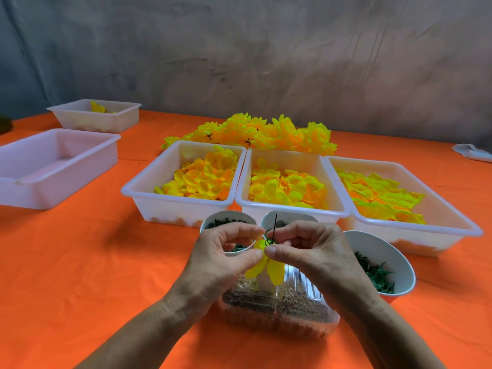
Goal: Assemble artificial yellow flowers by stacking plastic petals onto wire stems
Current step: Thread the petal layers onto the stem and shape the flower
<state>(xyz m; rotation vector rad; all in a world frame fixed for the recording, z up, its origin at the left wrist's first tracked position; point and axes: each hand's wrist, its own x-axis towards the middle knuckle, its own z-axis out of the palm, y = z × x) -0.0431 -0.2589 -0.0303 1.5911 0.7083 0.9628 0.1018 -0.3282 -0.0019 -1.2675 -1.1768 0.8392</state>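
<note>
Right above the clear box [279, 307] at the desk's near edge, both hands meet fingertip to fingertip. Left hand [226, 258] pinches the yellow petal [269, 269] between thumb and index finger, and right hand [306, 253] pinches the thin dark stem [275, 222], which pokes straight up between the two hands. Where the fingers meet there's a small green ring-like bit [269, 241] sitting on the petal; can't tell exactly what it is. Petal lobes hang down below the fingers, over the clear box, which looks full of brownish small stuff.

Just behind the hands are three white cups with dark green pieces: one [227, 227] behind the left hand, one [288, 219] behind the right, and a bigger one [383, 265] off to the right, tilted toward the camera.

Past those, three white trays side by side, touching, each loaded with yellow petals: left [149, 187], middle [245, 182], right [452, 217]. Behind the trays lies a heap of finished yellow flowers [266, 131].

Off to the left, well apart, a big tray [53, 166] that looks bare inside, and a smaller tray [98, 115] further back with a bit of yellow in it. All of it sits on the orange desk [93, 262]. A white thing [471, 153] lies at the far right edge; can't make it out.
</note>
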